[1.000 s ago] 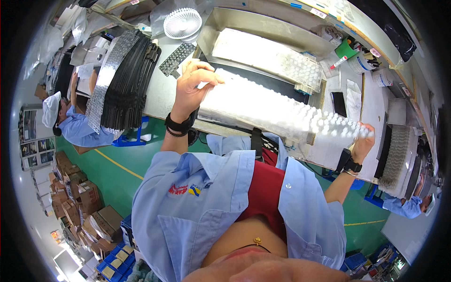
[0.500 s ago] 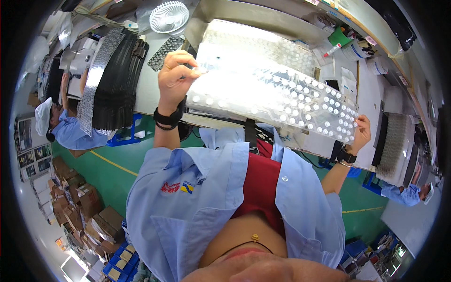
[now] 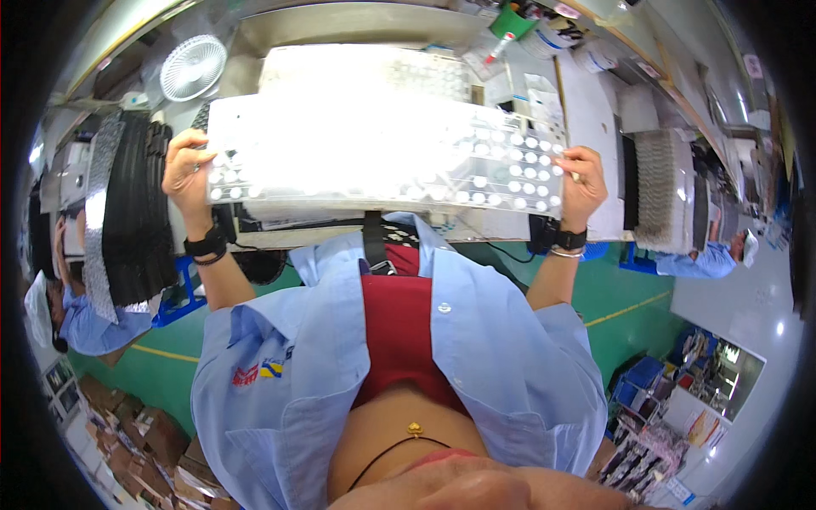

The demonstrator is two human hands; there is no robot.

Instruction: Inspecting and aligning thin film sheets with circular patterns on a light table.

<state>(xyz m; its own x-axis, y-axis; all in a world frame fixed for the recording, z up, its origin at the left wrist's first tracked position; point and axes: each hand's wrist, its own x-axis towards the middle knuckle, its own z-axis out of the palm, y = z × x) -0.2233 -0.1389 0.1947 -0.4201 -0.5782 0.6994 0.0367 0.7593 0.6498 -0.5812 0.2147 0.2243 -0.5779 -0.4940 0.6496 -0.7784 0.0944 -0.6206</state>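
I hold a long clear plastic sheet with white round dots [image 3: 387, 157] stretched between my two hands, in front of me over the near side of the desk [image 3: 592, 127]. My left hand [image 3: 186, 166] pinches its left edge between thumb and fingers, and my right hand [image 3: 582, 183] grips its right edge the same way. Glare whitens the sheet's middle, so I can make out the dots only toward its two ends and along the near edge. I can't tell whether its near edge touches anything underneath.

Just beyond the sheet, and partly hidden by it, lies a pale dotted panel [image 3: 365, 64], with a metal trough wall [image 3: 340, 25] behind it. A round white fan [image 3: 194, 68] sits at the far left. At the far right are a green container [image 3: 512, 21], a red-and-white marker [image 3: 500, 48] and a white tub [image 3: 544, 40].

To my left stands a stack of black strips [image 3: 140, 204] with a silvery dotted strip [image 3: 102, 212] against its left side; to my right is a stack of greyish wavy-edged strips [image 3: 659, 187]. A co-worker in light blue [image 3: 102, 323] is at the left.
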